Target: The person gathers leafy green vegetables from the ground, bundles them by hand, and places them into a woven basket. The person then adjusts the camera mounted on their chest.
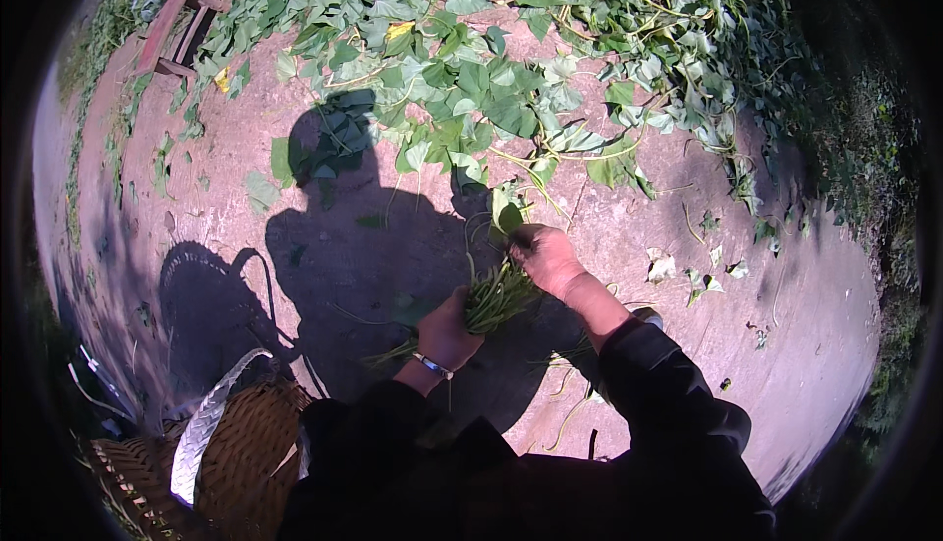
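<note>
In the head view, my left hand (449, 329), with a band at its wrist, grips a bundle of green leaf stems (497, 295) near the middle of the picture. My right hand (543, 256) is at the upper end of that bundle, its fingers closed around stem tops beside a green leaf (508, 215). Its fingertips are partly hidden, and I cannot tell exactly which stems it pinches. Just beyond both hands, cut or loose leafy vines (471, 99) with heart-shaped leaves lie spread over the pavement.
A woven basket (250, 445) with a pale strap handle (206, 423) stands at the lower left. At the upper left is a reddish wooden stool (168, 25), tilted in view. Loose stems and wilted leaves (661, 264) lie on the concrete (803, 305) at right. Plants border the right edge.
</note>
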A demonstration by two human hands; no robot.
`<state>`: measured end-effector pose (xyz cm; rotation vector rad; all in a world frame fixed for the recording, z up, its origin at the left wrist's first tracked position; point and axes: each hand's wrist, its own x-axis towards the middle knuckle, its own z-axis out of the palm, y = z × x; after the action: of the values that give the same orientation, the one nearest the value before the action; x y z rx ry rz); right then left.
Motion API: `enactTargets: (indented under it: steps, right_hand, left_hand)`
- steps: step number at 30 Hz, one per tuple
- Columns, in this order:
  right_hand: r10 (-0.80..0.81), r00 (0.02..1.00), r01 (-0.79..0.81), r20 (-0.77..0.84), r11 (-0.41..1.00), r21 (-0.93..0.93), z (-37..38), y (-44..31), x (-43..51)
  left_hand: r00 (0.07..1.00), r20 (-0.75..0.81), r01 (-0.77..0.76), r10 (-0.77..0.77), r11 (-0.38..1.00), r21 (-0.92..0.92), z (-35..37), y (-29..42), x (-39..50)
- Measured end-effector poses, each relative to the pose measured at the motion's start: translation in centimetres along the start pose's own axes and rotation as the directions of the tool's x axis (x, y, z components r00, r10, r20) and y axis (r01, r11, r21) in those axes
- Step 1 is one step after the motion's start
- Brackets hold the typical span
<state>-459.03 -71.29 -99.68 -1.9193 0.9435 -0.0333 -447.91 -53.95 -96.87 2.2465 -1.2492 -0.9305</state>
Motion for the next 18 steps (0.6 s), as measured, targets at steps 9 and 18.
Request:
enactTargets:
  steps: [9,18]
  right_hand:
    - [0.258,0.932,-0.343,-0.254,0.853,-0.394,-1.7,-0.5,1.1]
    - [-0.183,0.982,0.191,0.055,0.948,-0.253,2.3,-6.7,3.9]
  left_hand:
    - [0.874,-0.433,-0.093,-0.221,0.798,-0.596,-9.7,0.1,-2.3]
    - [0.319,-0.945,-0.927,-0.068,-0.229,-0.296,-34.3,8.1,-16.4]
